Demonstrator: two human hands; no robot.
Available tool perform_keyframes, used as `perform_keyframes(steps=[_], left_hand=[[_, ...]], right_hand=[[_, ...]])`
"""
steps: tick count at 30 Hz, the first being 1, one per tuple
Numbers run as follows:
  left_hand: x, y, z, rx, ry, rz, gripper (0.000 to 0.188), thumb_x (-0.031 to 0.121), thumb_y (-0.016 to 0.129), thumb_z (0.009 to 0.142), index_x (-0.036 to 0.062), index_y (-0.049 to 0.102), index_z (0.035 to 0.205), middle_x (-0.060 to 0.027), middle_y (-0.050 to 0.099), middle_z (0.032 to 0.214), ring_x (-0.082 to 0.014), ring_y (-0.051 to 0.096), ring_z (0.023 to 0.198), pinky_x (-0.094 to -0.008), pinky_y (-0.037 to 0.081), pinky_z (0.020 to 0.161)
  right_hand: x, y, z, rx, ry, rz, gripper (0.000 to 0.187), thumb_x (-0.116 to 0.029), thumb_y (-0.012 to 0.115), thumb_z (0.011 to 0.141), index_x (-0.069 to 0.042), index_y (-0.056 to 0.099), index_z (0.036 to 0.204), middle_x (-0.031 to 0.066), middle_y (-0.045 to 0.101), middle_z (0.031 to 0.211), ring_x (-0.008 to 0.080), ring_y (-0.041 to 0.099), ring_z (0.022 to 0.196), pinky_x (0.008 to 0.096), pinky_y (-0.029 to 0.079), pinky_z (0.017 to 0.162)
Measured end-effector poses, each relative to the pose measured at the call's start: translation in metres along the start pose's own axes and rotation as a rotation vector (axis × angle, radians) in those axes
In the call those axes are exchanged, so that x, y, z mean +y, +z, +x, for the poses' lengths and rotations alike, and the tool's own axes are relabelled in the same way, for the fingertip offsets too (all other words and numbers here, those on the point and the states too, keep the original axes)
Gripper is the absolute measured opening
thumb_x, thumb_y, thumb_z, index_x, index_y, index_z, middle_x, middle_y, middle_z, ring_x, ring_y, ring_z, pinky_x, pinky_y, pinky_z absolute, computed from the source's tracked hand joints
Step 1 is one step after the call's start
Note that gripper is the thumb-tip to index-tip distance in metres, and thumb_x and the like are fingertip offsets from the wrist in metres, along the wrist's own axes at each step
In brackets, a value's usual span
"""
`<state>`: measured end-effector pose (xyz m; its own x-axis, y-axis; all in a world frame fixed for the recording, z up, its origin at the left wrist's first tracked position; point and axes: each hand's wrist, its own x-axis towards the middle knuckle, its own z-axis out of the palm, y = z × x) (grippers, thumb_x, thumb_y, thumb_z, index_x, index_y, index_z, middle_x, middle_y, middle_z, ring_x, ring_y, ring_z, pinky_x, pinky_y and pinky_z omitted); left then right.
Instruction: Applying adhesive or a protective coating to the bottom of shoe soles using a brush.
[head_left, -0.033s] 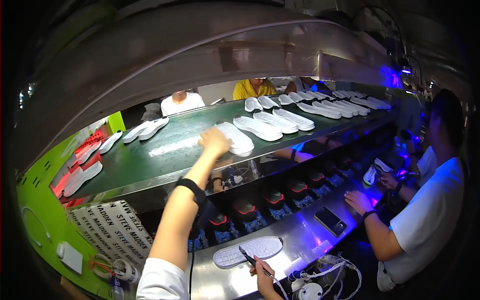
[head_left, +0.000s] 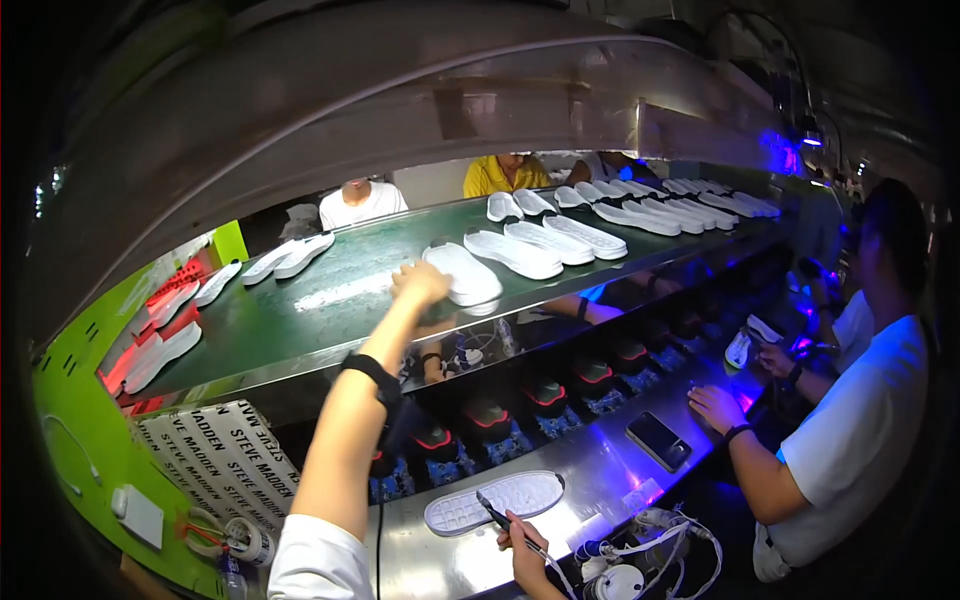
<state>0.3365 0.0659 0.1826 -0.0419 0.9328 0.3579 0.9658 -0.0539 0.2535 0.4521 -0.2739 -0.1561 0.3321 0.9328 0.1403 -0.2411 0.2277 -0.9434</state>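
My left hand (head_left: 421, 284) reaches over the green conveyor belt (head_left: 345, 262), its fingers spread at the left edge of a white shoe sole (head_left: 463, 277) that lies flat there. Whether they touch it is hard to make out. Low in the picture, my right hand (head_left: 519, 537) grips a black pen-shaped tool (head_left: 492, 510) with its tip pointing at another white sole (head_left: 496, 503). That sole rests tread-patterned side up on the steel bench (head_left: 420, 560). A dark band circles my left forearm.
Several white soles (head_left: 570, 238) line the belt's right side, and others (head_left: 290, 257) lie at left. Dark shoes (head_left: 490, 415) stand below the belt. A phone (head_left: 658, 441), cables (head_left: 640, 560) and a co-worker's hand (head_left: 716, 405) are at right. A printed carton (head_left: 220, 462) stands at left.
My left hand has shifted slightly left and down along the belt sole, whose upper face now shows more. My right hand and the bench sole stay in place.
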Motion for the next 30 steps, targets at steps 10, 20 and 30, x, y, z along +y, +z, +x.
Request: perform_keyframes(steps=[10, 20, 30], left_hand=[[-0.124, -0.058, -0.142, 0.046, 0.060, -1.445, 0.044, 0.015, 0.055, 0.077, -0.0010, 0.050, 0.117, -0.0134, 0.060, 0.095, -0.0210, 0.062, 0.076, -0.0351, 0.053, 0.064], [-0.181, 0.063, -0.417, -0.718, -0.313, -2.492, 0.075, 0.044, 0.047, 0.083, 0.0034, 0.025, 0.143, -0.0233, 0.036, 0.140, -0.0459, 0.043, 0.120, -0.0656, 0.036, 0.096], [-0.172, 0.131, -0.467, -0.963, -0.412, -2.678, 0.062, 0.050, 0.028, 0.096, 0.0036, 0.036, 0.137, -0.0245, 0.051, 0.125, -0.0396, 0.055, 0.109, -0.0494, 0.048, 0.091]], right_hand=[[-0.007, -0.002, -0.001, -0.058, -0.003, 0.097, 0.025, -0.007, 0.055, 0.091, 0.006, 0.059, 0.112, 0.0118, 0.063, 0.100, 0.0153, 0.063, 0.084, 0.0253, 0.051, 0.077], [-0.075, 0.016, -0.039, 0.035, 0.237, 0.271, 0.030, -0.001, 0.060, 0.083, 0.001, 0.060, 0.114, 0.0065, 0.064, 0.096, 0.0109, 0.059, 0.085, 0.0228, 0.047, 0.077], [-0.124, 0.103, -0.033, -0.178, -0.444, -0.787, 0.026, -0.003, 0.069, 0.074, -0.002, 0.066, 0.100, 0.0137, 0.066, 0.089, 0.0252, 0.058, 0.075, 0.0316, 0.046, 0.069]])
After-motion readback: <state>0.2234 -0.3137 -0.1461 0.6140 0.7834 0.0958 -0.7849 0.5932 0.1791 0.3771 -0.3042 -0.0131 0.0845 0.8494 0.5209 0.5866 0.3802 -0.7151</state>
